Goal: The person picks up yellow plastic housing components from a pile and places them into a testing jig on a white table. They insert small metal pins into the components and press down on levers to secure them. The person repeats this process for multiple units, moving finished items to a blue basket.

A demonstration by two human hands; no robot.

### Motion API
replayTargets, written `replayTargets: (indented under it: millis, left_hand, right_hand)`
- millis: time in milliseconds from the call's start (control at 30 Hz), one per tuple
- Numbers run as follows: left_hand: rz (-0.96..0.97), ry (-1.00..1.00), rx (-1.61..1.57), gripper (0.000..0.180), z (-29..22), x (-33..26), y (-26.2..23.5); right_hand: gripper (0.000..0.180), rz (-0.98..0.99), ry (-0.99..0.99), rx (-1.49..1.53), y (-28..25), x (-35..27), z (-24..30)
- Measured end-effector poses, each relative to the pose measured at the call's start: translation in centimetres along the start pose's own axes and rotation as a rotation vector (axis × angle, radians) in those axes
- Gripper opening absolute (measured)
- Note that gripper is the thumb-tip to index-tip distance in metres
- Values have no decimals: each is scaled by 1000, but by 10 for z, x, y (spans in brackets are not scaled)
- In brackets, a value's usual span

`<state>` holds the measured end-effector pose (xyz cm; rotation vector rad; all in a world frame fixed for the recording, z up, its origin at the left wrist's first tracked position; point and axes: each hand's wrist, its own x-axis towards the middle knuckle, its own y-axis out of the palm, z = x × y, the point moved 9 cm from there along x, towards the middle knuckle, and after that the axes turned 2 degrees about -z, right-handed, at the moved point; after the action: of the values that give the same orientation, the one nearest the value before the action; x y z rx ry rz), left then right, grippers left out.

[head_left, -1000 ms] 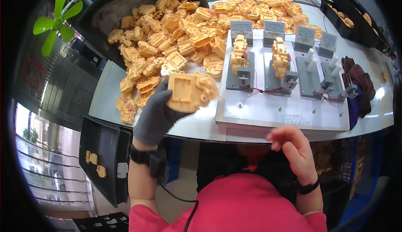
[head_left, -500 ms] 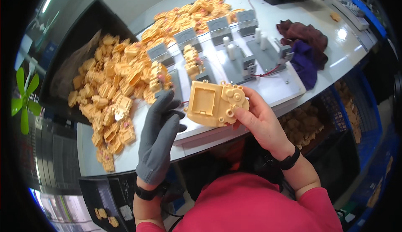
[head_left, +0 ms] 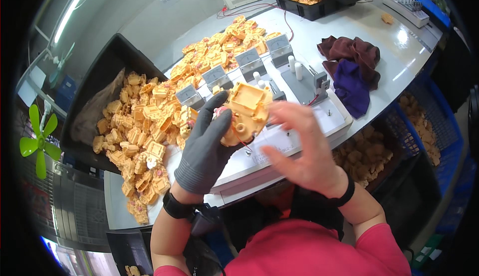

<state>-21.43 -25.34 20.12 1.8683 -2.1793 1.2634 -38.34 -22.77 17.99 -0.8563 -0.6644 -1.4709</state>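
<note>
Right grip (head_left: 313, 160) now spread, left grip (head_left: 203, 151) around casing (head_left: 248, 100), black bin (head_left: 119, 56) of yellow parts (head_left: 137, 121)

left grip (head_left: 203, 144), gloved grey, holds a yellow housing (head_left: 248, 101) — bare right grip (head_left: 310, 152) spread just beside it.

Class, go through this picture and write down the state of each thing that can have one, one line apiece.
Left hand: gloved, closed on the part.
Part: held up off the table, tilted.
Right hand: bare, open, fingers apart.
Bin: tipped, parts spilling out.
Purple cloth: crumpled.
Pegs: upright.
Lamp: lit.
Fan: blades sharp; cannot tell whether switched on.
</note>
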Motion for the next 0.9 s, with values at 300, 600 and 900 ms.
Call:
replayTargets:
  millis: [300,600,900]
  left_hand:
    - [-22,-421,-717,43,82,17,-26]
    - [-203,-1020,-1390,47,100,24,-2]
    - [-137,-1051,-1314,40,105,38,0]
  right_hand:
    - [37,23,357,-58,-9,-13,-93]
    - [34,26,269,-37,-12,-20,-89]
    - [28,80,290,106,-12,-19,-92]
